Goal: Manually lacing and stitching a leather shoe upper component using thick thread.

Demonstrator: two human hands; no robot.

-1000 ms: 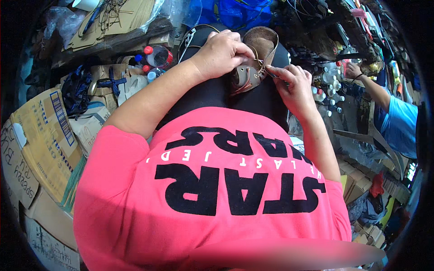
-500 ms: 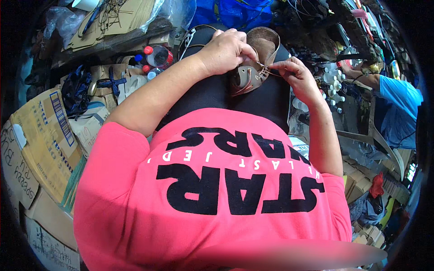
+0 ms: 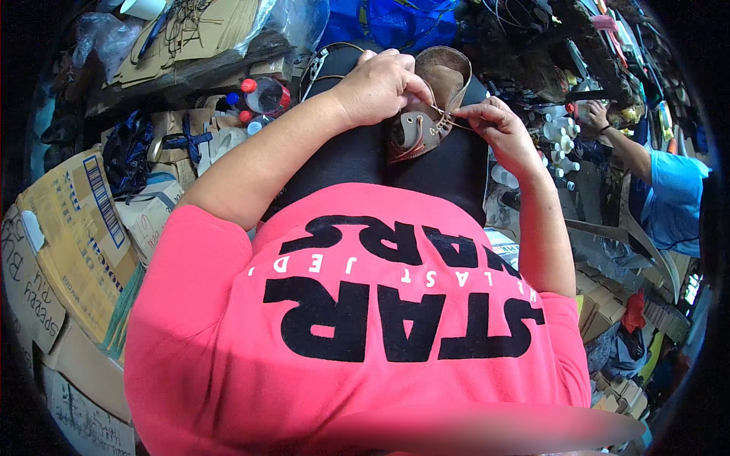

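A brown leather shoe upper [image 3: 450, 76] rests on my lap over dark trousers, its curved back part pointing away from me. Metal eyelets and a row of pale stitches show on its nearer part. Over the stitches runs a thin light cord [image 3: 443, 113]. My left hand [image 3: 384, 85] reaches over the upper's left side, thumb and forefinger closed at the cord. To the right of the upper, my right hand [image 3: 500, 131] pinches the cord's other stretch between thumb and fingertips. The tips of the left fingers partly hide what they grip.
Cardboard boxes [image 3: 72, 228] are piled at the left. Plastic bottles [image 3: 268, 96] with red caps stand beyond my left forearm, and small white bottles [image 3: 561, 137] lie right of my right hand. A co-worker in a blue shirt [image 3: 677, 190] sits at the far right.
My hands and the shoe upper have barely moved. At the right, the co-worker's arm and hand have shifted slightly, the hand now raised higher.
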